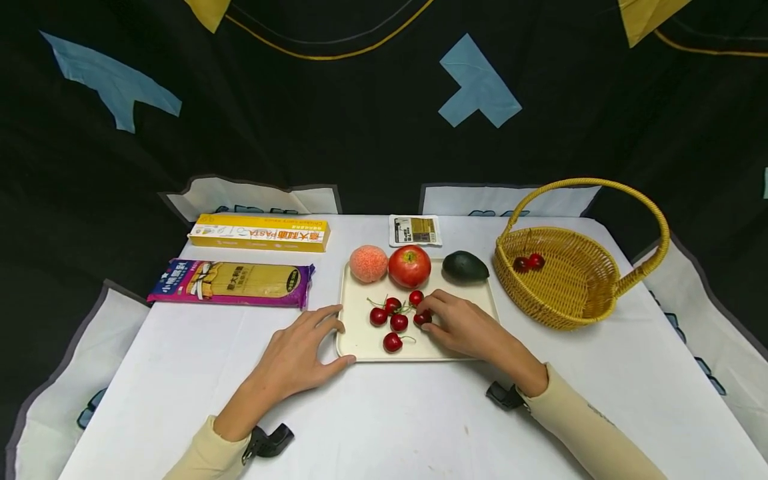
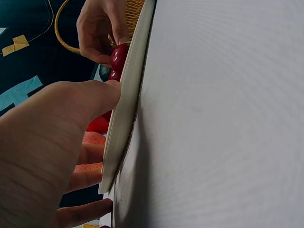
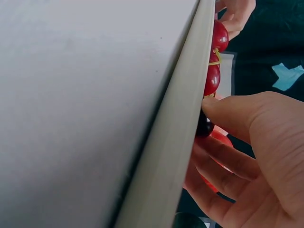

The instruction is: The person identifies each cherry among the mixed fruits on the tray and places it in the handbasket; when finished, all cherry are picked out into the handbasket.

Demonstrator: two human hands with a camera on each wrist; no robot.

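My left grip (image 1: 294,357), fingers apart, touches the corner of the tray (image 1: 361,339) on the counter (image 1: 408,427). My right grip (image 1: 459,327) is clamped on a cherry (image 1: 422,319), beside the loose cherries (image 1: 399,323). Beyond sit peach (image 1: 369,263), apple (image 1: 410,266) and avocado (image 1: 465,267); the basket (image 1: 558,319) at right holds two cherries (image 1: 536,261). Farthest lies a packet (image 1: 408,231).
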